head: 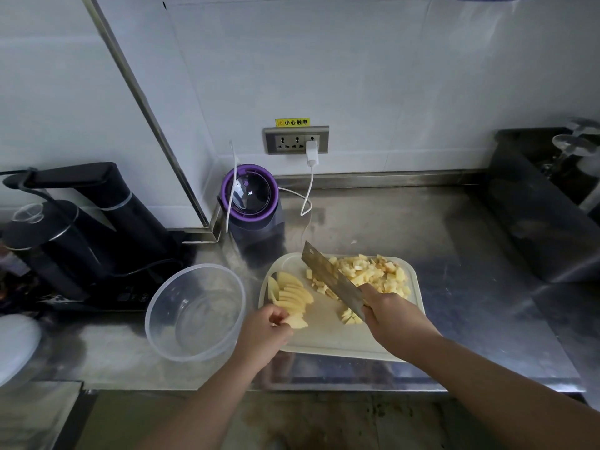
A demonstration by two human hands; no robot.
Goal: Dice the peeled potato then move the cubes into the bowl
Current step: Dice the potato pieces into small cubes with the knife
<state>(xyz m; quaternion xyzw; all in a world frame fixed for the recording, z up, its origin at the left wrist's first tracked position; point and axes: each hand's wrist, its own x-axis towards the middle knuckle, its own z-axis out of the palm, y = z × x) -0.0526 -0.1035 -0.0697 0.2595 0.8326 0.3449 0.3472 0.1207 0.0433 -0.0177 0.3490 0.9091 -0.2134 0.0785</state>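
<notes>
A white cutting board (328, 339) lies on the steel counter. Yellow potato slices (290, 292) fan out on its left side. A heap of potato cubes (373, 272) sits at its far right, and a few cubes (350, 316) lie near the knife. My left hand (264, 332) pinches the nearest slices at the board's left edge. My right hand (394, 316) grips the handle of a cleaver (334, 279), whose blade is lifted above the board and points to the far left. A clear plastic bowl (194, 311) stands left of the board, with nothing in it.
A purple-rimmed blender (251, 203) with a white charging cable stands behind the board. A black kettle and water dispenser (74, 228) occupy the left. A dark sink (548, 203) lies at the right. The counter's front edge (324, 384) runs just below the board.
</notes>
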